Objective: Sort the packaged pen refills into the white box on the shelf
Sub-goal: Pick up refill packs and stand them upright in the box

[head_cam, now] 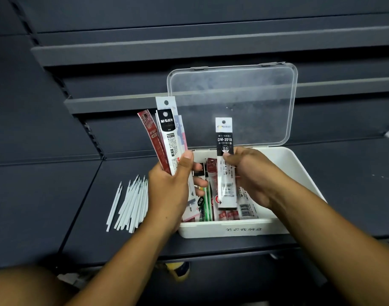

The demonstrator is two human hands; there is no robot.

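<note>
Packaged pen refills during sorting, head view. A black-and-white refill packet point(225, 140) (printed "DM-2018" and "0.5") stands upright over the open white box point(233, 228), pinched at mid-length between thumb and curled fingers of the right hand point(251, 175); its lower end reaches down among the packets lying in the box point(246, 207). To its left, a fanned bundle of refill packets point(169, 138), a dark red one at the outer edge and a black-headed "M&G" one in front, is gripped at its lower half by the left hand point(169, 191), thumb pressed across the front, above the box's left rim. The box holds red, green and barcoded packets laid lengthwise; its clear hinged lid point(244, 96) stands raised behind. The box rests on a dark shelf point(343, 184). Left of the box, apart from it, a loose heap of unpackaged white refills point(131, 202) lies on the same shelf.
</note>
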